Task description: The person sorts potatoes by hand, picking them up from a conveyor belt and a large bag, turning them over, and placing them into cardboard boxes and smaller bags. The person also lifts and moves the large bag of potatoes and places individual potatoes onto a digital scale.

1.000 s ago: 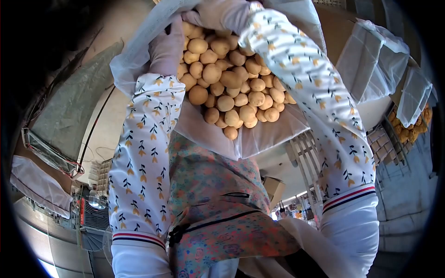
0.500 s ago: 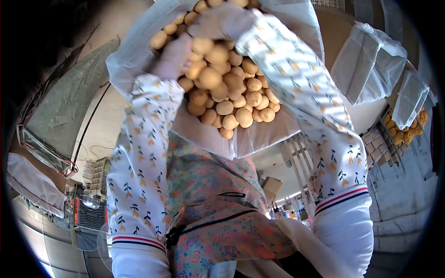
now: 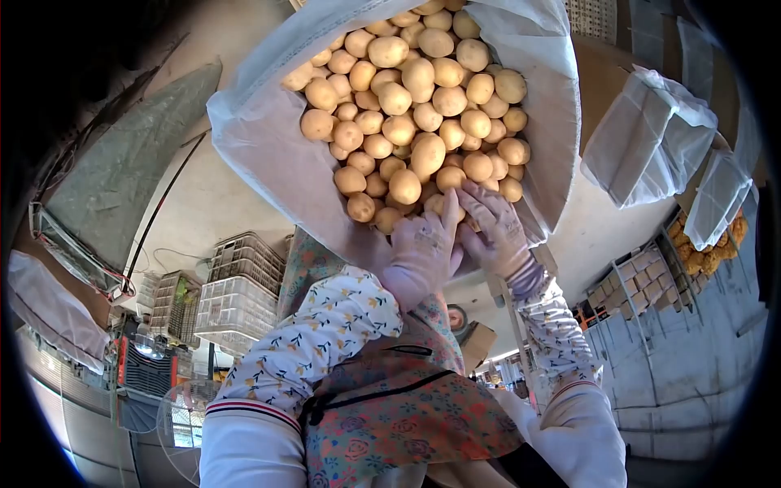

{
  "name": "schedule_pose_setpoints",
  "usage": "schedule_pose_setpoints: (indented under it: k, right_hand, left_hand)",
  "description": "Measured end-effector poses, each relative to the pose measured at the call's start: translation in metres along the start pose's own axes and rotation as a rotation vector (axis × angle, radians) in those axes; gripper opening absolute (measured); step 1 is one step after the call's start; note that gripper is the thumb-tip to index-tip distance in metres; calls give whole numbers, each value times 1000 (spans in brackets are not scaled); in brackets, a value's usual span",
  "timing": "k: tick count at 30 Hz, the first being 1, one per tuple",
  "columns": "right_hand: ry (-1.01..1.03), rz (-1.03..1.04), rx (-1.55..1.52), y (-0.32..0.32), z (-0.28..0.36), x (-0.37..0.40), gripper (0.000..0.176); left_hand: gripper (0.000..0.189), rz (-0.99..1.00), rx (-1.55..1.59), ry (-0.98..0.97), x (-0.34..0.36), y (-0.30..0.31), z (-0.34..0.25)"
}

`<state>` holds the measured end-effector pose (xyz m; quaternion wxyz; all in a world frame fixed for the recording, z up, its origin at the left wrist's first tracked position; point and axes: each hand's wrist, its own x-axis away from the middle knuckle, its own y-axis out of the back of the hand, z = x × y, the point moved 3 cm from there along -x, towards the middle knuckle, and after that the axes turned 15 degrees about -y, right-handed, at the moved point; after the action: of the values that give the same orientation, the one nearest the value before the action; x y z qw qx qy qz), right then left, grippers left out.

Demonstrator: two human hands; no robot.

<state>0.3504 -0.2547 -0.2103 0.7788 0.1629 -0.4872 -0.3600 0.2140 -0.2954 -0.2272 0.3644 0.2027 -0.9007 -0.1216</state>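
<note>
Many yellow-skinned potatoes (image 3: 399, 130) lie heaped on a white cloth liner (image 3: 277, 134) with raised sides. At the near edge of the heap is my left hand (image 3: 423, 254) in a thin pale glove, its fingers stretched forward against a potato (image 3: 437, 205). My right hand (image 3: 498, 237), gloved the same way, rests just beside it with fingers extended and slightly apart over the front potatoes. The two hands nearly touch. Some fingertips are hidden among the potatoes, and neither hand visibly lifts anything.
White mesh-like bags (image 3: 655, 134) hang at the right. Stacked plastic crates (image 3: 240, 285) stand at the lower left, near a fan (image 3: 183, 419). A grey-green sheet (image 3: 130, 163) covers something at the far left. Orange-brown goods (image 3: 708, 240) sit behind racks at the right.
Both hands have drawn back from the far part of the heap to its near edge, uncovering the potatoes. The potatoes blurred in motion before now lie still.
</note>
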Motion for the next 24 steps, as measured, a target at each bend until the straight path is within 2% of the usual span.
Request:
schedule_pose_setpoints:
  k: [1,2,3,5,6,7,8,9,10,11,12,14,15,18,21,22,24]
  right_hand:
    - [-104,89,26,7,5,2,45]
    - [-243,341,14,15,6,-4,40]
    - [-382,596,2,22,11,-11,36]
    - [-77,350,164,30,18,-43,28]
    - [154,-134,143,36,30,-60,25]
    - [297,-350,172,45,46,-83,23]
    - [363,-347,130,40,44,-117,23]
    - [439,-385,84,38,50,-149,24]
    - [494,-372,174,27,48,-184,24]
    - [460,-319,221,19,53,-204,24]
    - [365,-204,229,2,49,-234,33]
    - [386,-87,301,-10,48,-260,39]
    - [396,-26,335,-15,47,-265,42]
    - [197,89,497,1,75,-253,35]
    - [-80,239,560,-9,86,-267,43]
    - [-112,254,562,-20,81,-276,51]
    - [-153,306,604,-31,79,-274,50]
  left_hand:
    - [90,76,-18,-19,5,6,-4]
    - [74,100,97,-44,8,15,-2]
    - [64,12,149,-66,10,30,3]
    - [46,-166,254,-116,6,63,28]
    - [37,-369,110,-54,1,83,48]
    - [30,-565,-34,9,-6,100,71]
    - [30,-784,-59,20,-15,115,98]
    - [38,-592,-93,213,-32,123,132]
    - [40,-484,93,312,-44,136,155]
    - [43,-371,280,407,-54,143,172]
    - [45,-293,230,392,-66,145,185]
    - [48,-137,133,365,-83,143,202]
    - [47,-129,65,405,-86,139,205]
    - [47,-84,-149,477,-92,128,198]
    - [49,240,-307,420,-99,131,184]
    - [50,225,-266,427,-101,126,190]
    - [50,203,-185,434,-107,104,215]
